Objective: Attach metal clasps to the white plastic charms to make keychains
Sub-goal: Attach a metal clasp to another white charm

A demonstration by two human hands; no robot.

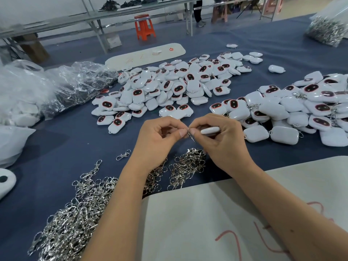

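Note:
Above the blue table, my left hand (160,136) and my right hand (216,136) meet fingertip to fingertip. Between the thumbs both pinch a small metal clasp (190,134). A white plastic charm (210,130) lies gripped in my right hand's fingers, seen edge-on. Loose silver clasps lie below the hands in a small heap (186,168) and in a big heap (75,213) at the lower left. A pile of white charms with dark red faces (169,87) spreads behind the hands. Another pile with clasps showing among the charms (301,110) lies to the right.
Crumpled clear plastic bags (56,87) lie at the left. A white sheet with red marks (216,223) covers the near right of the table. A bag of metal parts (327,29) stands at the far right. An orange stool (144,26) and benches are beyond.

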